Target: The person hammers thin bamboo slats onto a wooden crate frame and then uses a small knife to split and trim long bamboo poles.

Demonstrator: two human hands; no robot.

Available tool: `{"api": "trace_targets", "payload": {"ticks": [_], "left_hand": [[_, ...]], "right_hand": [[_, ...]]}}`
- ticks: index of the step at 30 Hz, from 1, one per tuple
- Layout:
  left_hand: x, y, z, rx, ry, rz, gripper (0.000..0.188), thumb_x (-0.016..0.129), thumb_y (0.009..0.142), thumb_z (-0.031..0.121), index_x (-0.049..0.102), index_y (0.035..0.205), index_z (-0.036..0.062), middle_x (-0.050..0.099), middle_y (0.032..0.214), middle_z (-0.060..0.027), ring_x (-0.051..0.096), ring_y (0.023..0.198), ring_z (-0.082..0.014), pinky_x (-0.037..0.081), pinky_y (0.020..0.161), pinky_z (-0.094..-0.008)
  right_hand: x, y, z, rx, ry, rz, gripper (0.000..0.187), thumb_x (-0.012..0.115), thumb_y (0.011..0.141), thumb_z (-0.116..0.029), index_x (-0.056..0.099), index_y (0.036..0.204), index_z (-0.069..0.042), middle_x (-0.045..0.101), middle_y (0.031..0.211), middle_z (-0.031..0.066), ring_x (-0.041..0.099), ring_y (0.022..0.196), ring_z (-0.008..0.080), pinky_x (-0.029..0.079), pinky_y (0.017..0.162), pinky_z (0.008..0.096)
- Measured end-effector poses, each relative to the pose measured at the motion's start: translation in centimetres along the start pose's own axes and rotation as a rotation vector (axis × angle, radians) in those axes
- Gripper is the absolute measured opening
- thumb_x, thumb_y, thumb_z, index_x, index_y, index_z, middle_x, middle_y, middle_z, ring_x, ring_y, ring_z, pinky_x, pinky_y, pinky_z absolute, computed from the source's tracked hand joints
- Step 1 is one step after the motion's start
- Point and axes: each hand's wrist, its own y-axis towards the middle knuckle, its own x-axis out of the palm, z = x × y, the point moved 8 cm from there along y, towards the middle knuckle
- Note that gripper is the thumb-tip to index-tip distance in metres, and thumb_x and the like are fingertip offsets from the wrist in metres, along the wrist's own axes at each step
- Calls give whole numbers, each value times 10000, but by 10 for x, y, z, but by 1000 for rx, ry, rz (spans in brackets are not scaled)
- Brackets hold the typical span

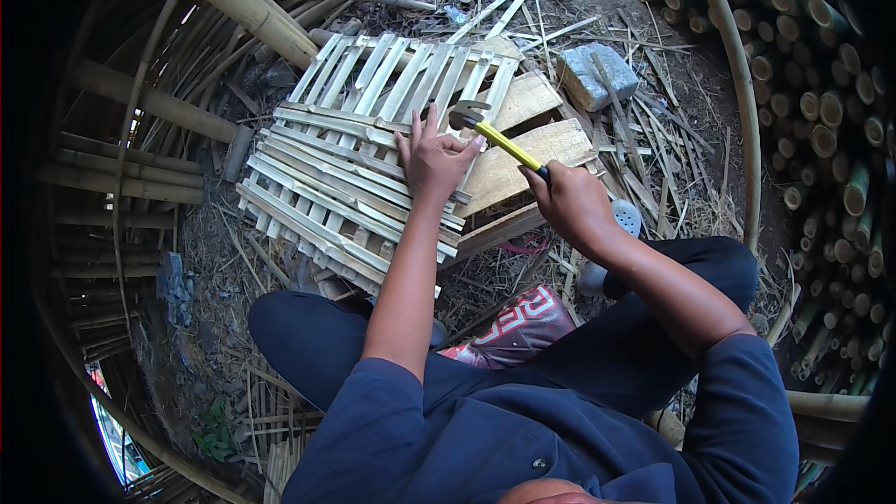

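Note:
My right hand [567, 203] is wrapped round the dark grip of a claw hammer [509, 147] with a yellow handle. The hammer's metal head hovers just beyond my left hand [435, 159], over the right part of a bamboo slat lattice [322, 154]. My left hand rests on the slats near the lattice's right edge. Its thumb and a finger are pinched together close to the hammer head, while other fingers stretch forward. Whatever is in the pinch is too small to make out. Under the lattice's right side lies a wooden plank stand [530, 161].
A grey stone block [598, 77] sits beyond the planks. Cut bamboo poles [821, 112] are stacked at the right, and a bamboo frame [159, 98] stands at the left. A printed red and dark bag [519, 329] lies between my crossed legs. Loose bamboo strips [644, 154] litter the ground.

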Motion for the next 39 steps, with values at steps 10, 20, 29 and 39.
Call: {"api": "trace_targets", "payload": {"ticks": [10,20,29,39], "left_hand": [[0,3,-1,21,36,20,322,860,746,455,787,688,147,398,1606,-165,192,1557,-365,32,1248,-590],[-3,5,5,-4,13,15,357,853,754,473,770,652,141,375,1618,-169,169,1564,-361,25,1254,-571],[-1,2,-1,-15,9,0,357,847,761,482,772,660,149,376,1619,-162,162,1567,-351,30,1257,-556],[-3,2,5,18,-15,19,327,846,772,461,765,678,158,407,1599,-172,211,1553,-358,59,1253,-571]], "right_hand": [[9,0,7,9,-30,-23,502,572,1011,-444,681,819,7,664,685,252,687,691,448,544,644,545],[5,3,7,12,15,32,474,609,998,-415,673,811,15,646,676,266,666,675,464,527,625,547],[9,-2,7,22,8,-8,503,571,1011,-443,682,829,13,665,696,257,686,691,450,545,644,544],[1,0,10,92,106,-29,545,554,1019,-450,668,830,47,662,726,280,669,722,478,522,681,555]]}}
